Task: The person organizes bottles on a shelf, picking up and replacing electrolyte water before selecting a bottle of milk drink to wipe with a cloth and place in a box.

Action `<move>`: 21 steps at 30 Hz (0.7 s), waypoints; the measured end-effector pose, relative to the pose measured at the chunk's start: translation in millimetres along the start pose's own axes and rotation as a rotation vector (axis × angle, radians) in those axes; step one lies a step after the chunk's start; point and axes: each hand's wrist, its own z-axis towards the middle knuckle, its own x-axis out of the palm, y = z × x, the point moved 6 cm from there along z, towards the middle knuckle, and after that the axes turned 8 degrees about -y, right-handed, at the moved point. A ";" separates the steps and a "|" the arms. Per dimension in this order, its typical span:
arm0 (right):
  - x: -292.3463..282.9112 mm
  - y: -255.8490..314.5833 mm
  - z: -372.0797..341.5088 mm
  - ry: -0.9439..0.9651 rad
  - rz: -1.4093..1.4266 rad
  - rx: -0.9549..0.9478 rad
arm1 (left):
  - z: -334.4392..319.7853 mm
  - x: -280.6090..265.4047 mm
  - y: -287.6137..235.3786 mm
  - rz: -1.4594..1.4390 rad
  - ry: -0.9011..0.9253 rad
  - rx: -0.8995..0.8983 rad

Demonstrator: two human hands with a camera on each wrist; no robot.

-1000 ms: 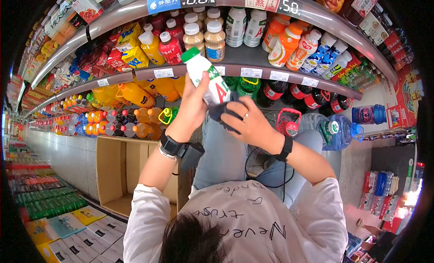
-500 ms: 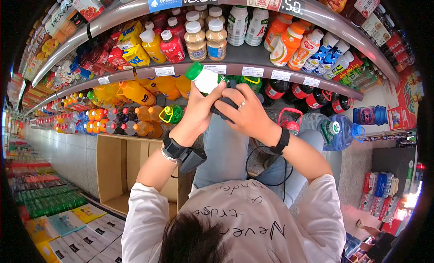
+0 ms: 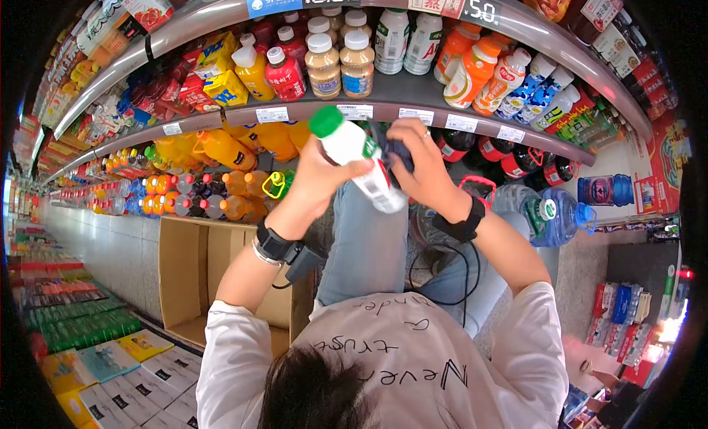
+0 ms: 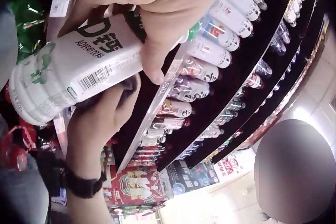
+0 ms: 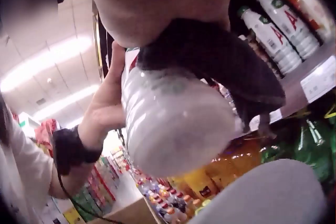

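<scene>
My left hand (image 3: 318,175) grips a white plastic bottle (image 3: 377,192) with a green cap, around its upper part. The bottle is tilted, its base pointing down to the right over my lap. In the left wrist view its barcode and green print face the camera, and the thumb lies across the neck end. My right hand (image 3: 426,167) holds a dark cloth (image 3: 400,155) bunched in its fingers, beside the bottle. The right wrist view has the cloth (image 5: 210,56) lying against the bottle's side, near the base.
Ahead is a shelf (image 3: 398,86) with several drink bottles, including two similar white bottles (image 3: 391,42). Larger soda bottles stand below it. An open cardboard box (image 3: 181,274) is on the floor at left. Big water jugs (image 3: 564,211) stand at right, and a black cable (image 3: 466,281) hangs over my legs.
The bottle was wrapped low by the cloth and has turned, so its lower body and base now show. My right hand with the cloth has shifted right, to the bottle's side.
</scene>
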 end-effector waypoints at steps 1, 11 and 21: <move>0.7 0.8 6.5 -0.012 0.059 0.050 | -5.3 4.7 5.5 -0.028 0.023 -0.025; 3.8 0.3 -2.4 -0.046 0.179 0.334 | -3.1 0.3 0.9 -0.108 0.052 0.045; 6.1 9.1 -4.0 -0.209 0.182 0.379 | -2.2 4.0 1.3 -0.007 0.090 0.170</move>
